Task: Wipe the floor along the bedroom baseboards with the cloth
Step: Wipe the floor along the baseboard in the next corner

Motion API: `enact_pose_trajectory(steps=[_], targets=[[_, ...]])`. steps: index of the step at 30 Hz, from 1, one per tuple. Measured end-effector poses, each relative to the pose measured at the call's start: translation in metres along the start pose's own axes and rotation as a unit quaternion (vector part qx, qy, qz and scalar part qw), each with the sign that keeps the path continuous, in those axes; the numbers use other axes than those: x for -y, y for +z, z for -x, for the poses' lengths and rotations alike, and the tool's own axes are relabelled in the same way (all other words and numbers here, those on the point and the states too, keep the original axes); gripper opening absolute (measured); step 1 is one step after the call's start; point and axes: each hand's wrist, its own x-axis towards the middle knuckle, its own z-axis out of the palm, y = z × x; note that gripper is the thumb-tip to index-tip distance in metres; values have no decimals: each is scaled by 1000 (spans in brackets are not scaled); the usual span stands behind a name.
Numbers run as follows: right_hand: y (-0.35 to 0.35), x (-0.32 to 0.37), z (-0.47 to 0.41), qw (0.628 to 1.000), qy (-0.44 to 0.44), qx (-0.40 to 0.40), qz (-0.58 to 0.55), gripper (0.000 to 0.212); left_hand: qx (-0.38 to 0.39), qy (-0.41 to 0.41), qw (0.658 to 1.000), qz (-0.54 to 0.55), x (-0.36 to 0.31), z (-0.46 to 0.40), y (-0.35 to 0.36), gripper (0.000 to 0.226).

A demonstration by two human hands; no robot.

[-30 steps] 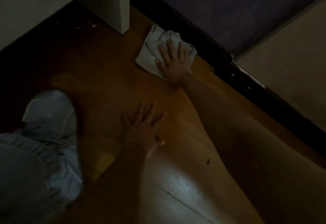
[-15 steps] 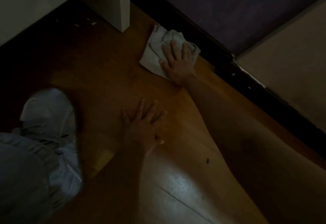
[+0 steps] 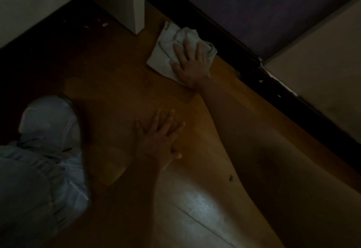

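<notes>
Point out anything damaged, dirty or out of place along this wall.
Pale chips mark the dark baseboard near the wall joint, like flaked paint. Light crumbs lie on the floor under the white furniture, and a small dark speck lies beside the right forearm.

Right hand [image 3: 190, 66] flat on cloth [image 3: 166, 52] beside baseboard [image 3: 224, 33], left hand [image 3: 158, 138] on floor [image 3: 117, 95]

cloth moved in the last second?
Yes, slightly. The cloth, under the right hand, has slid along the baseboard, away from the white furniture leg. The left hand stays flat on the floor.
</notes>
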Motion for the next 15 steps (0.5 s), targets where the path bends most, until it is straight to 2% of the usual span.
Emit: enact_pose_trajectory(steps=[3, 7, 10, 15], targets=[[4, -26, 8, 1000, -16, -7, 9, 65, 9, 5, 1000, 0, 0, 0, -2, 87], [16, -87, 61, 998, -12, -19, 51, 74, 5, 10, 1000, 5, 2, -3, 2, 87], [9, -66, 59, 999, 30, -20, 27, 74, 5, 9, 1000, 3, 1, -3, 3, 87], [3, -11, -5, 1000, -14, -12, 22, 69, -7, -3, 1000, -5, -1, 1, 1, 86]])
